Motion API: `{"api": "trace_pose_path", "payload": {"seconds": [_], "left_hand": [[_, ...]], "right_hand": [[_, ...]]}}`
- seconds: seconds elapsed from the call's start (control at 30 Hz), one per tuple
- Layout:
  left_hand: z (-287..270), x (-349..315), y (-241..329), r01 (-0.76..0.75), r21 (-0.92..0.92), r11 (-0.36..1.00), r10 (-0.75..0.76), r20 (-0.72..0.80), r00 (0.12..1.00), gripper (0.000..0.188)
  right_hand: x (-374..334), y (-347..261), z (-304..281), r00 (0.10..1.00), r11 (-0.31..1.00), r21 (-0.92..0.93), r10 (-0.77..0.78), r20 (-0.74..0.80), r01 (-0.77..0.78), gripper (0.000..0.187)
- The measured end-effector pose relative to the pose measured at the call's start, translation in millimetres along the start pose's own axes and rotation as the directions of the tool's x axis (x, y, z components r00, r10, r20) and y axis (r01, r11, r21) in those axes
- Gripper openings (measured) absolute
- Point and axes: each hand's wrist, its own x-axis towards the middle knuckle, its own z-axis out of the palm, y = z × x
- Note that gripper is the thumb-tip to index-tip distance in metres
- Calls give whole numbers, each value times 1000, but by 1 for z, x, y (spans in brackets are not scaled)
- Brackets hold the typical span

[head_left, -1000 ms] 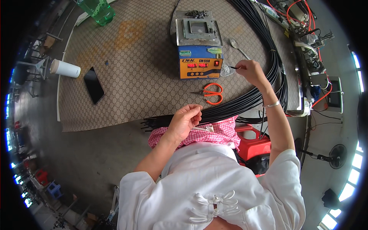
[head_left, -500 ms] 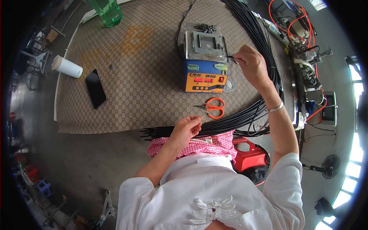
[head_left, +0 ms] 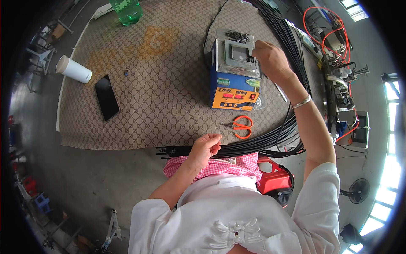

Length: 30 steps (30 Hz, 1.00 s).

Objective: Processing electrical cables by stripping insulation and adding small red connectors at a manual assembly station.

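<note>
My right hand (head_left: pixel 272 61) is closed in a pinch at the right edge of the metal top (head_left: pixel 228 63) of a blue and orange solder pot (head_left: pixel 237 91). At its fingertips shows the end of a thin black cable (head_left: pixel 251 59), over the metal plate beside the square basin (head_left: pixel 241 51). The rest of that cable is hard to make out. Near the table's front edge, my left hand (head_left: pixel 205 148) is curled closed above a bundle of black cables (head_left: pixel 237 149); what its fingers hold, if anything, is hidden. Orange-handled scissors (head_left: pixel 243 128) lie between that hand and the pot.
The cable bundle curves along the table's right side (head_left: pixel 292 55). At the left are a black phone (head_left: pixel 106 97), a white cup (head_left: pixel 76 71) and a green bottle (head_left: pixel 127 12). Machinery with orange hoses (head_left: pixel 338 42) stands at the right. Dark scraps (head_left: pixel 237 37) lie behind the basin.
My right hand has moved up and left with the black cable, from beside the pot to over its metal top. My left hand stays nearly still. The whole view has shifted slightly.
</note>
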Motion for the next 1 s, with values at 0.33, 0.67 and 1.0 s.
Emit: {"api": "trace_pose_path", "payload": {"seconds": [0.33, 0.67, 1.0], "left_hand": [[-4, 4, -3, 24, -17, 1000, -24, -4, 1000, 9], [-3, 3, -1, 36, -27, 999, -37, -11, 999, 9], [-4, 3, -3, 40, -34, 999, -40, -9, 999, 9]], "right_hand": [[14, -8, 5, 987, 990, -133, -20, 160, 42, 9], [21, -12, 5, 959, 958, -271, -11, 284, 92, 11], [22, -11, 8, 957, 961, -264, -8, 290, 88, 10]]}}
